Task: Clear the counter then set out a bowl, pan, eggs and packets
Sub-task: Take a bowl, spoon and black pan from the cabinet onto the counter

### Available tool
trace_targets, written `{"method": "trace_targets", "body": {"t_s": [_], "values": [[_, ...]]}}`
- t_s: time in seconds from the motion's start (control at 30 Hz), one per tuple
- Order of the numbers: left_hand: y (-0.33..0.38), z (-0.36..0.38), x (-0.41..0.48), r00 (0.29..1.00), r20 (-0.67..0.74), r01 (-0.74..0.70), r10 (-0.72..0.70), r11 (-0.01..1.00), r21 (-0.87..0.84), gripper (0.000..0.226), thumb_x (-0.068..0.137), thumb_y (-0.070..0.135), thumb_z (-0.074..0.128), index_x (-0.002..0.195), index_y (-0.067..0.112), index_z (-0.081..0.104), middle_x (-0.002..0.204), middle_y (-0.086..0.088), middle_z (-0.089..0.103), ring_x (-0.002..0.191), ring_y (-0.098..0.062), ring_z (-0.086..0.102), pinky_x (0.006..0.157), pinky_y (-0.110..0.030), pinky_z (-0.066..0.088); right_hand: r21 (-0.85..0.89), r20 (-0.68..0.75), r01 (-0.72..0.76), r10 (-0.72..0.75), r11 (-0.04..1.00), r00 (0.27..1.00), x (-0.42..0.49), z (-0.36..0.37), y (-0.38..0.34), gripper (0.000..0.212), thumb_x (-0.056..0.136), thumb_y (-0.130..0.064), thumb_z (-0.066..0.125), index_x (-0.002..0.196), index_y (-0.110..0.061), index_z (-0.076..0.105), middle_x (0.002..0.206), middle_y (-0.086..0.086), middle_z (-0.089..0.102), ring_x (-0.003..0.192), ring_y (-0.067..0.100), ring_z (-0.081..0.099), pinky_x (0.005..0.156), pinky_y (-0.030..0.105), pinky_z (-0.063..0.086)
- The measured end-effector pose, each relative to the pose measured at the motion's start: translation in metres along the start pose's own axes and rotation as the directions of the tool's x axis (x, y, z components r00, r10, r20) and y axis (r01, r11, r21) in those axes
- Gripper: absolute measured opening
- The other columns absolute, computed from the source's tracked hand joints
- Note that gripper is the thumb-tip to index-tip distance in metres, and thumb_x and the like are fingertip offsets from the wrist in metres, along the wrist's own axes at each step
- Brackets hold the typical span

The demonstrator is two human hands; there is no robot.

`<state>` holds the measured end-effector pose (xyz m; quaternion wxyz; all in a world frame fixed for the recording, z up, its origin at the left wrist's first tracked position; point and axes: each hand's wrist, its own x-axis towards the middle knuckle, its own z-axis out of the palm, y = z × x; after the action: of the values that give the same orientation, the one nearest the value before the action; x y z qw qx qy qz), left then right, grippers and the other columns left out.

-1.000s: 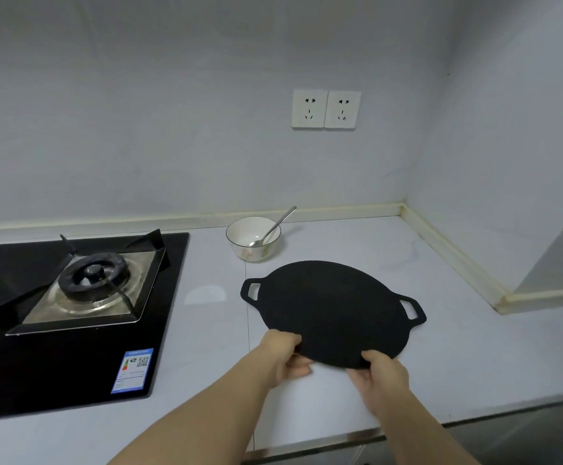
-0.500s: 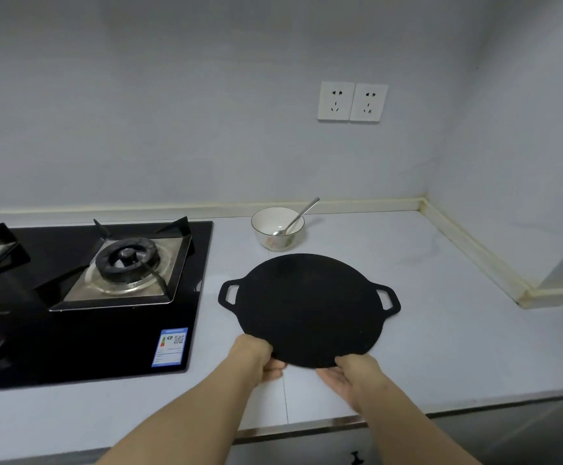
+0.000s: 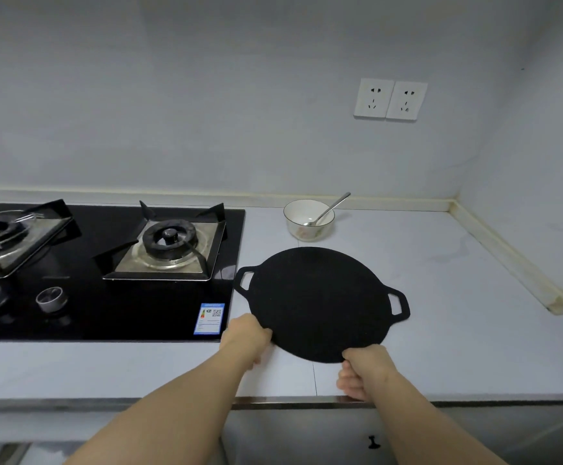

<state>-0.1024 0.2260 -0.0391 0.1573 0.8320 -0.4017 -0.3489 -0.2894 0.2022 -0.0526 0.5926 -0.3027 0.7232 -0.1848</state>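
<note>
Step in hand: setting out the pan (image 3: 320,303). The left hand (image 3: 246,333) and right hand (image 3: 364,367) grip its near rim at lower centre of the frame, on the surface (image 3: 458,330) just below the bowl (image 3: 308,218). Next move: release the pan, then fetch eggs and packets, neither in view.

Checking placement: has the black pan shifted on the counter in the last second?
Yes. The black pan has moved left toward the stove: its left handle now reaches the stove's edge, and it lies almost in front of the bowl.

Dim, even bluish light, soft shadows, faint sheen on the hob (image 3: 105,297) — edges bowed, slightly soft
</note>
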Motion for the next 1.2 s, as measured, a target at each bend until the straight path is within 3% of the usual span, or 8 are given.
{"method": "trace_targets", "body": {"t_s": [0.1, 0.27, 0.5, 0.6, 0.67, 0.77, 0.9, 1.2], "values": [[-0.022, -0.012, -0.016, 0.997, -0.032, -0.070, 0.065, 0.975, -0.209, 0.020, 0.093, 0.018, 0.045, 0.076, 0.009, 0.051, 0.070, -0.008, 0.063, 0.065, -0.026, 0.068, 0.068, -0.033, 0.059, -0.055, -0.028, 0.099, -0.100, 0.994, 0.995, -0.021, 0.029, 0.005, 0.012, 0.090, -0.008, 0.048, 0.093, 0.000, 0.057, 0.069, 0.013, 0.056, 0.051, 0.020, 0.053, 0.045, 0.021, 0.045], [-0.088, -0.033, -0.057, 0.988, -0.115, -0.148, 0.107, 0.872, -0.466, 0.020, 0.089, 0.011, 0.046, 0.071, 0.013, 0.054, 0.065, -0.005, 0.060, 0.050, -0.018, 0.059, 0.062, -0.034, 0.057, -0.126, 0.124, 0.237, -0.222, 0.963, 0.967, -0.081, 0.096, 0.035, 0.014, 0.087, -0.005, 0.044, 0.075, -0.010, 0.049, 0.061, 0.008, 0.054, 0.046, 0.018, 0.046, 0.043, 0.016, 0.036], [-0.204, -0.074, -0.102, 0.995, -0.052, -0.098, 0.085, 0.916, -0.388, 0.024, 0.086, 0.007, 0.041, 0.067, 0.016, 0.051, 0.063, -0.002, 0.060, 0.055, -0.014, 0.060, 0.049, -0.020, 0.048, -0.304, 0.086, 0.319, -0.307, 0.898, 0.948, -0.127, 0.171, 0.114, 0.027, 0.086, -0.007, 0.048, 0.061, -0.013, 0.042, 0.064, 0.007, 0.049, 0.056, 0.020, 0.044, 0.051, 0.022, 0.035], [-0.258, -0.087, -0.123, 0.999, -0.039, -0.032, 0.018, 0.910, -0.413, 0.025, 0.089, 0.008, 0.040, 0.066, 0.016, 0.049, 0.066, -0.004, 0.059, 0.051, -0.013, 0.059, 0.043, -0.018, 0.043, -0.465, -0.011, 0.327, -0.375, 0.822, 0.927, -0.155, 0.190, 0.149, 0.005, 0.088, -0.014, 0.053, 0.089, -0.009, 0.052, 0.098, 0.013, 0.060, 0.088, 0.027, 0.054, 0.072, 0.026, 0.039], [-0.287, -0.089, -0.136, 1.000, -0.015, 0.015, -0.023, 0.904, -0.426, 0.025, 0.089, 0.008, 0.040, 0.067, 0.016, 0.048, 0.067, -0.006, 0.060, 0.054, -0.015, 0.058, 0.046, -0.020, 0.044, -0.507, -0.047, 0.260, -0.327, 0.822, 0.944, -0.167, 0.196, 0.171, 0.030, 0.088, -0.014, 0.054, 0.115, -0.001, 0.050, 0.106, 0.016, 0.057, 0.101, 0.033, 0.057, 0.081, 0.031, 0.043], [-0.319, -0.093, -0.151, 0.998, 0.017, 0.067, -0.066, 0.893, -0.444, 0.023, 0.089, 0.007, 0.041, 0.069, 0.015, 0.048, 0.070, -0.005, 0.058, 0.057, -0.016, 0.058, 0.052, -0.024, 0.044, -0.541, -0.046, 0.156, -0.214, 0.827, 0.976, -0.183, 0.203, 0.199, 0.035, 0.090, -0.006, 0.049, 0.122, 0.009, 0.051, 0.097, 0.018, 0.052, 0.096, 0.034, 0.057, 0.074, 0.031, 0.042], [-0.342, -0.101, -0.165, 0.997, 0.007, 0.073, -0.079, 0.888, -0.454, 0.022, 0.091, 0.010, 0.040, 0.072, 0.014, 0.049, 0.080, -0.008, 0.062, 0.059, -0.015, 0.059, 0.053, -0.024, 0.044, -0.590, -0.107, 0.123, -0.229, 0.798, 0.968, -0.200, 0.208, 0.214, 0.033, 0.093, 0.001, 0.042, 0.122, 0.007, 0.054, 0.124, 0.023, 0.059, 0.115, 0.036, 0.057, 0.087, 0.034, 0.048], [-0.369, -0.099, -0.186, 0.991, -0.033, 0.104, -0.132, 0.892, -0.439, 0.029, 0.093, 0.009, 0.043, 0.065, 0.016, 0.047, 0.064, -0.002, 0.056, 0.052, -0.013, 0.054, 0.048, -0.021, 0.040, -0.510, -0.042, 0.168, -0.220, 0.844, 0.975, -0.198, 0.257, 0.236, 0.031, 0.086, 0.000, 0.047, 0.115, 0.002, 0.057, 0.116, 0.023, 0.063, 0.106, 0.040, 0.061, 0.088, 0.046, 0.054]]}}
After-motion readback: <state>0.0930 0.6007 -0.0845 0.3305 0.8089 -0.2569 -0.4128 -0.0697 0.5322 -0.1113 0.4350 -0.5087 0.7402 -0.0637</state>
